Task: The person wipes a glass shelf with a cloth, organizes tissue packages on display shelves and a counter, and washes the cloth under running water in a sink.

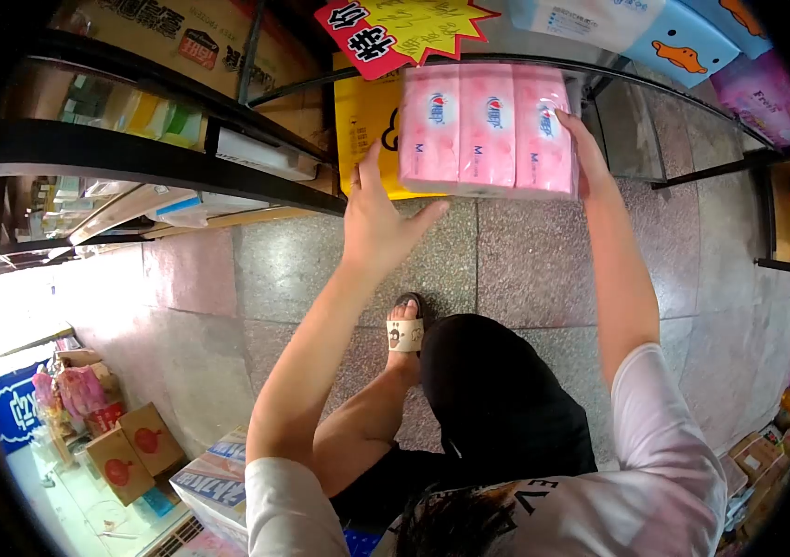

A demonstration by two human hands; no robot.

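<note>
Packs (486, 139), three pink ones side by side under one clear wrap, are sitting before us at the black shelf frame (163, 156), their printed fronts facing us. Our right hand (584, 153) is clasping the bundle's right end, with one digit pressing over its front. Our left hand (378, 223) is spreading open by the left end, its fingers pointing up before a yellow package (362, 102) and its thumb stretching rightward; we are finding it impossible to tell whether it is touching either. Our hands are standing apart, the bundle between them. Above the packs, we are seeing a red-and-yellow sign (409, 28); to its right, a blue package (673, 58) is showing an orange bill. Below, we are wearing a beige-strapped sandal (404, 334) on the speckled floor (543, 241), and brown cartons (118, 459) are standing at lower left.
</note>
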